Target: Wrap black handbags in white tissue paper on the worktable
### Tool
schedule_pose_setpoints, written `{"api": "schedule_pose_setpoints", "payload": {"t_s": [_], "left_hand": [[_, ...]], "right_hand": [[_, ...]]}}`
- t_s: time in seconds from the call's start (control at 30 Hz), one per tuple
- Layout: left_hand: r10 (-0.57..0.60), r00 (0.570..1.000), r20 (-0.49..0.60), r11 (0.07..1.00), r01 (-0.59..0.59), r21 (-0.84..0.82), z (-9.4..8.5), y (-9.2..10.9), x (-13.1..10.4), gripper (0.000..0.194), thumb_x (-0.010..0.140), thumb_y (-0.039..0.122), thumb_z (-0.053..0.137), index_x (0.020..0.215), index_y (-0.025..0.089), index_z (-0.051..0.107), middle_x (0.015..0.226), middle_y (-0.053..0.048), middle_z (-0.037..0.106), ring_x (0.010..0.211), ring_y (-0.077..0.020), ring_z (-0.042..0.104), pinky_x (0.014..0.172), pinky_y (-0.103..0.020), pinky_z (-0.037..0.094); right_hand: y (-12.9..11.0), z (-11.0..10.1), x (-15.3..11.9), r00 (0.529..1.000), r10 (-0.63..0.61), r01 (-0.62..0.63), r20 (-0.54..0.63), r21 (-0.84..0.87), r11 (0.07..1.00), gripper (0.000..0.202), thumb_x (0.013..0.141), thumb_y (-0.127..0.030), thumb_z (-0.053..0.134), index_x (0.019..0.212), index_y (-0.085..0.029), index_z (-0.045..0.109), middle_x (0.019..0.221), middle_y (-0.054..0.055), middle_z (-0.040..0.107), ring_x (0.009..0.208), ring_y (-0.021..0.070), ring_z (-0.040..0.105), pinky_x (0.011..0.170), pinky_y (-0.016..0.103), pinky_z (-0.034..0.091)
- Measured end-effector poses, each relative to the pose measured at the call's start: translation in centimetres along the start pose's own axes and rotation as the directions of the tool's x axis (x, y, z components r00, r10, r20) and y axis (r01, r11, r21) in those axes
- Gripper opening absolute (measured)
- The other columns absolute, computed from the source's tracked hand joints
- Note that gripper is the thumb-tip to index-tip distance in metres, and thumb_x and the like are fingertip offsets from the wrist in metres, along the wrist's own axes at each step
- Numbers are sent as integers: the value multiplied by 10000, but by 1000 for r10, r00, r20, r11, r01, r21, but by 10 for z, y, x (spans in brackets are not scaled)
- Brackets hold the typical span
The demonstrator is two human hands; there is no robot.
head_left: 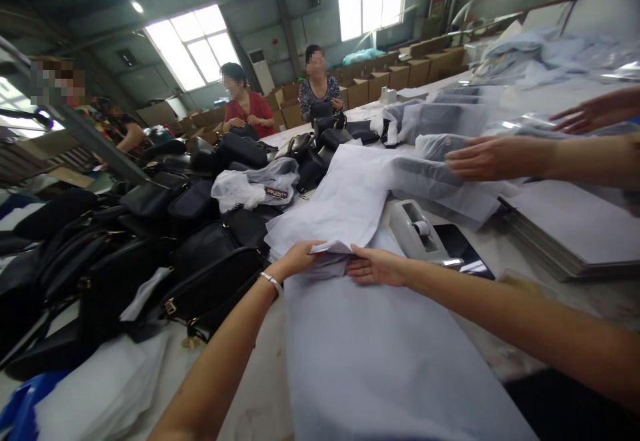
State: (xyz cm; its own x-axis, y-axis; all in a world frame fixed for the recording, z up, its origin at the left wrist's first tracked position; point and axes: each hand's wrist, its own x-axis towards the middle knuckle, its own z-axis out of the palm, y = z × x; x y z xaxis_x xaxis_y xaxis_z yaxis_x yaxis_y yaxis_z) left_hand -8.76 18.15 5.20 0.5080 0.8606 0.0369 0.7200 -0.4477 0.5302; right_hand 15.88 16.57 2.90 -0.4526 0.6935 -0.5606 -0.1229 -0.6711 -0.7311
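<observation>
My left hand [300, 259] grips the folded edge of some thin white tissue paper [345, 194], thumb on top. My right hand [376, 267] holds the same fold from the other side, its thumb at the edge and its fingers below. A long white sheet [380, 354] stretches from under my hands towards me. Just right of them sits a grey tape dispenser [415, 231], beside a dark phone-like slab [463, 251]. Left of the paper, a clear plastic bag [255, 187] with a dark label lies on black handbags [215, 267].
A co-worker's hands [493, 157] reach in from the right over wrapped items [445, 121]. Stacked boards [575, 227] lie at right, loose white sheets [105, 381] at lower left. Two people sit across the table, with cardboard boxes [390, 84] behind.
</observation>
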Motion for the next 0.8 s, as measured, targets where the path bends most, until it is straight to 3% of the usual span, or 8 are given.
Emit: {"api": "schedule_pose_setpoints", "payload": {"t_s": [0.07, 0.13, 0.23, 0.43, 0.6, 0.8], "left_hand": [[-27, 1000, -11, 999, 26, -23, -5, 0, 6, 329, 891, 368, 450, 864, 153, 697, 833, -30, 714, 787, -205, 630, 757, -290, 501], [-58, 997, -45, 997, 56, -45, -7, -1, 9, 364, 882, 418, 444, 779, 148, 665, 756, -24, 672, 722, -192, 584, 708, -286, 476], [-112, 988, -102, 991, 103, -89, -9, -2, 11, 387, 870, 464, 438, 788, 150, 651, 771, -26, 656, 732, -194, 561, 700, -286, 457], [-209, 967, -146, 969, 185, -161, -12, -4, 11, 420, 858, 513, 444, 822, 152, 655, 777, -43, 668, 764, -224, 574, 721, -306, 460], [-244, 957, -160, 959, 213, -188, -15, -2, 12, 414, 860, 506, 447, 859, 152, 662, 809, -53, 684, 770, -229, 583, 736, -313, 460], [-234, 959, -157, 962, 206, -178, -15, 5, 9, 393, 860, 504, 432, 802, 167, 628, 761, -39, 661, 716, -213, 557, 668, -303, 436]], "right_hand": [[6, -1, -3, 1000, -14, 14, -22, -12, 1000, 578, 921, -584, 553, 1188, -72, 536, 1147, 211, 645, 950, 244, 683, 932, 394, 543], [13, -1, -5, 998, -44, 46, -55, 32, 998, 614, 920, -598, 543, 1222, -65, 515, 1224, 231, 607, 983, 249, 677, 965, 398, 524], [22, 3, -2, 993, -88, 97, -74, 123, 988, 494, 950, -494, 563, 1215, -77, 538, 1252, 215, 601, 1020, 225, 665, 997, 373, 504], [25, 18, 10, 985, -111, 137, -133, 199, 970, 237, 987, -350, 541, 1054, -133, 611, 1114, 135, 665, 953, 155, 666, 978, 307, 502], [22, 32, 14, 972, -172, 208, -162, 240, 948, 145, 979, -277, 558, 943, -153, 624, 973, 84, 692, 809, 134, 659, 868, 292, 537], [15, 46, 16, 950, -273, 308, -151, 316, 897, 161, 986, -240, 530, 948, -123, 633, 952, 91, 701, 832, 143, 667, 803, 244, 547]]}}
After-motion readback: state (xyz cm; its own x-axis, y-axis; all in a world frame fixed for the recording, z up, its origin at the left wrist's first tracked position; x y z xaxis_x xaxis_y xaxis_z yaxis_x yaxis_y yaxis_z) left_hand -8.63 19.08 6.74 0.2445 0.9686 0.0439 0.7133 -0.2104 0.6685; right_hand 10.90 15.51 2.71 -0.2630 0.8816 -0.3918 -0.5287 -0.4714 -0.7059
